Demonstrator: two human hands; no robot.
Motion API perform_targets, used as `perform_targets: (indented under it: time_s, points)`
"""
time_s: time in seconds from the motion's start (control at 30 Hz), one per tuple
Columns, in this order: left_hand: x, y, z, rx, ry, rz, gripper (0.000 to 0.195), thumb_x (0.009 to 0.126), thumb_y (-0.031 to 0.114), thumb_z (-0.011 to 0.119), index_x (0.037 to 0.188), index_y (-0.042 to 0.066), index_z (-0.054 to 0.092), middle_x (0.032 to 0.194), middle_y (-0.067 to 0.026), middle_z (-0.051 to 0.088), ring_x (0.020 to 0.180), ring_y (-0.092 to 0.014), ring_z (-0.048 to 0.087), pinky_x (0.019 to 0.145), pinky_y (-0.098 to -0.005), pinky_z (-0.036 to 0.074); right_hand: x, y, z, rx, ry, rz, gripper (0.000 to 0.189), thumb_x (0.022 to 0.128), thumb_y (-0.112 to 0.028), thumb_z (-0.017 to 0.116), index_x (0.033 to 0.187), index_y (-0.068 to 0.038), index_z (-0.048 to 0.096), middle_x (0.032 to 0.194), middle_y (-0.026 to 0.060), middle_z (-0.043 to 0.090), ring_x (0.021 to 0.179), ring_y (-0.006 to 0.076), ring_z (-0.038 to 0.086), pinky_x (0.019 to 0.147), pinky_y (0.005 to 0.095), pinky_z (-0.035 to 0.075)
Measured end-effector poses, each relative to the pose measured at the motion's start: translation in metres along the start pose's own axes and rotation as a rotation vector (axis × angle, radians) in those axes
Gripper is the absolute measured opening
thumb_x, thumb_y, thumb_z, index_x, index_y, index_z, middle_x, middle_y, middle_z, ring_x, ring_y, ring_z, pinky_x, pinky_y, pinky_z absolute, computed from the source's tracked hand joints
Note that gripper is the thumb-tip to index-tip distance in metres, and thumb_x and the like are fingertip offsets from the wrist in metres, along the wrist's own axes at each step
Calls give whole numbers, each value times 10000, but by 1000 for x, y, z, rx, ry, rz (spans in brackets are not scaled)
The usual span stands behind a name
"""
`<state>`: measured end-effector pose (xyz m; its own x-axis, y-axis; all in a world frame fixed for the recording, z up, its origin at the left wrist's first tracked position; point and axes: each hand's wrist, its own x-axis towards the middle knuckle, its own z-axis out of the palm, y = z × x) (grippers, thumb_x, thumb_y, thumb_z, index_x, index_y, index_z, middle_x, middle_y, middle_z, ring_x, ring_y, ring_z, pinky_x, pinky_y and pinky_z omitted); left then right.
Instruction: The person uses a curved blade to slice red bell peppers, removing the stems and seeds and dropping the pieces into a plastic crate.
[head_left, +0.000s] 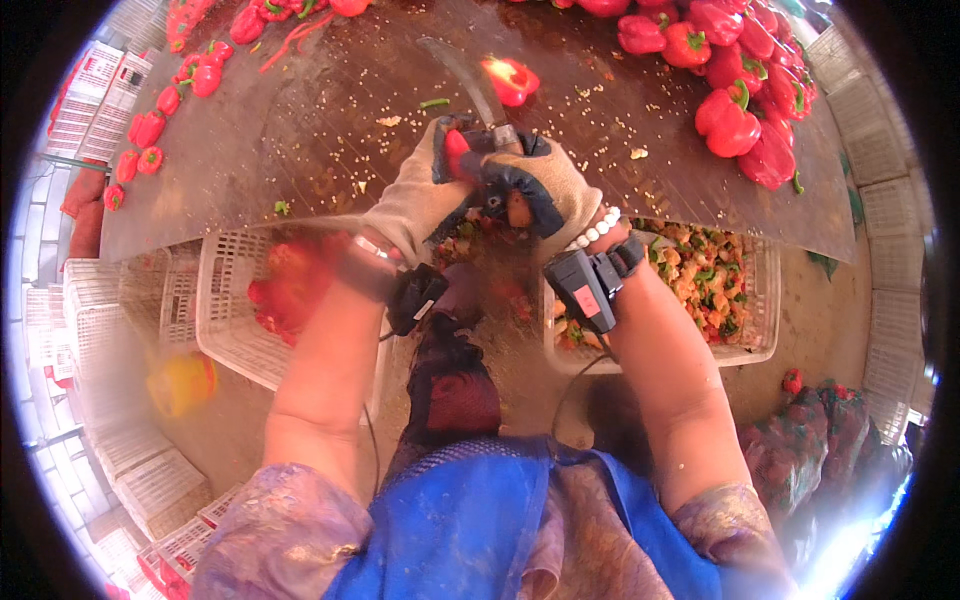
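Observation:
Both hands wear tan work gloves with dark palms and meet over the near edge of the brown table (337, 150). In my right hand (544, 184) is the wooden handle of a curved knife (469, 79), its blade pointing up and to the left. My left hand (431, 184) holds a piece of red bell pepper (456, 150) close beside the knife's handle; the fingers hide part of it. Just beyond the blade, a cut red bell pepper (511, 81) lies on the table with its inside showing. Seeds and scraps are scattered around it.
A heap of whole red bell peppers (739, 90) covers the table's far right; more peppers (147, 129) line its left side. Below the edge stand a crate with red pepper pieces (232, 315) and a crate of cores (765, 300). Filled mesh sacks (795, 450) lie lower right.

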<state>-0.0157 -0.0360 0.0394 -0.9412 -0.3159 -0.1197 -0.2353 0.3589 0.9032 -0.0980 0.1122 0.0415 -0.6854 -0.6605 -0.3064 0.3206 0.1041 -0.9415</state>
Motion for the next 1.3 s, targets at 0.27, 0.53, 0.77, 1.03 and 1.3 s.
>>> perform_targets:
  time_s: [0.27,0.53,0.77,1.03,1.3]
  points:
    - [-24,22,6,139,-34,-2,407,848,166,649,1219,60,520,1063,-139,633,996,-229,602,880,-341,463,-20,-7,-14,-257,27,-85,157,805,-123,696,915,-14,674,722,0,613,644,90,573,557,248,464]
    - [-20,-10,18,-497,4,-67,418,855,82,653,1259,53,549,1142,-63,635,1017,-178,600,920,-316,481,-21,23,-23,-742,-65,-986,184,802,-79,694,970,-25,642,862,0,625,777,97,589,649,276,485]
    - [-60,10,-12,359,168,220,410,814,117,582,1191,-41,545,1154,-207,615,1103,-342,578,956,-383,446,-49,13,-11,-267,79,-203,250,767,-119,755,965,2,663,866,50,677,794,125,611,722,311,507]
    - [-65,23,-81,935,249,2,699,843,410,641,1351,-26,442,1372,-259,450,1302,-379,414,1098,-418,320,-125,12,-135,-326,461,-18,179,891,-145,667,1035,-42,639,819,-15,628,593,73,560,493,231,467]
    - [114,37,27,473,41,-150,724,772,489,695,1196,-74,531,1184,-317,580,1110,-443,562,947,-439,454,43,12,-85,-10,426,-178,157,870,-173,707,970,-53,689,750,-4,634,528,101,560,463,256,468]
